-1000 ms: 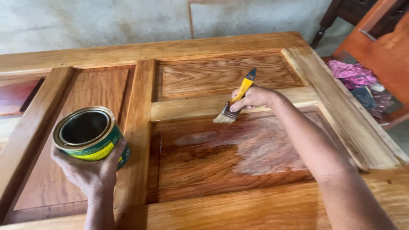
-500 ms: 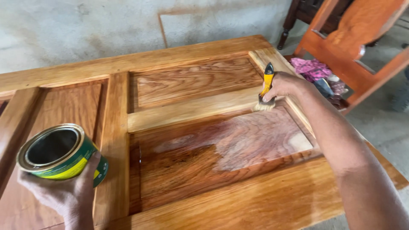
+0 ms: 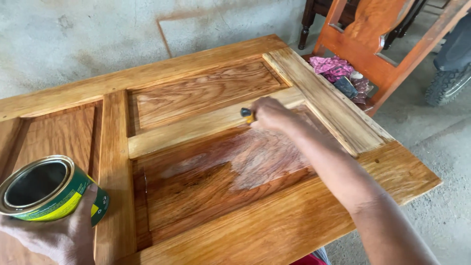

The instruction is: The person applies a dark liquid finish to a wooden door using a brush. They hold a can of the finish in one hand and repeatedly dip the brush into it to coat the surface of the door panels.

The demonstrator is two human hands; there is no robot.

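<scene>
Head view: right hand (image 3: 271, 114) has its fingers curled around a brush (image 3: 247, 114), only its dark and yellow handle end showing, over the wet reddish panel of the wooden door (image 3: 294, 221). At the door's left edge, left hand (image 3: 59, 238) cups an open round can (image 3: 46, 189) with a green-and-yellow label, dark inside. Beyond the door's far right corner, pink cloth (image 3: 333, 66) lies on an orange chair (image 3: 373, 44).

Green and yellow tin (image 3: 54, 191); honey-orange door (image 3: 206, 122) with strong wavy grain, 1 panel (image 3: 221, 176) dark reddish-brown with pale patch; brush handle (image 3: 247, 114) yellow, black tip; pink-purple cloth (image 3: 333, 66).
</scene>
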